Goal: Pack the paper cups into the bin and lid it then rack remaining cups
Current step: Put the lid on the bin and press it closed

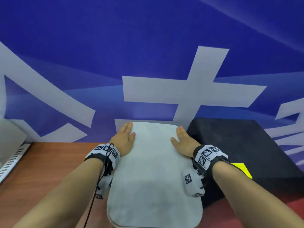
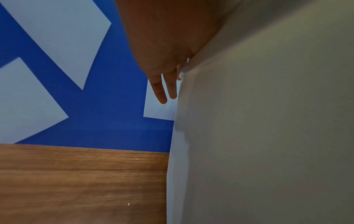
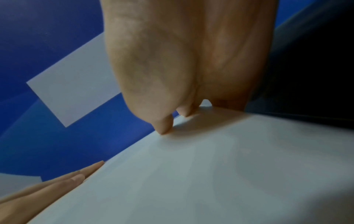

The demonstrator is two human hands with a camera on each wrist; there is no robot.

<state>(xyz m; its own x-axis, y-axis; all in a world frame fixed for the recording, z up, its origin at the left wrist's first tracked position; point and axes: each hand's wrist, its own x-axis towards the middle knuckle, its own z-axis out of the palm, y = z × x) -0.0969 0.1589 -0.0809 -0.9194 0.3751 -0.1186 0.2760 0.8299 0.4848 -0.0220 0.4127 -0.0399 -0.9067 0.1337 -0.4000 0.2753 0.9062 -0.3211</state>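
The head camera looks down and forward from above, over both arms, at the white lid point(image 1: 154, 162) on the brown desk point(image 1: 49, 162), with the blue wall banner point(image 1: 148, 46) close behind. The left wrist camera sits low and very near the lid's left side point(image 2: 268, 136), looking along the left hand point(image 2: 162, 60) toward the banner and desk. The right wrist camera sits just above the lid's top point(image 3: 210, 174), looking along the right hand point(image 3: 172, 75) toward the same banner; all three views share the lid and banner.
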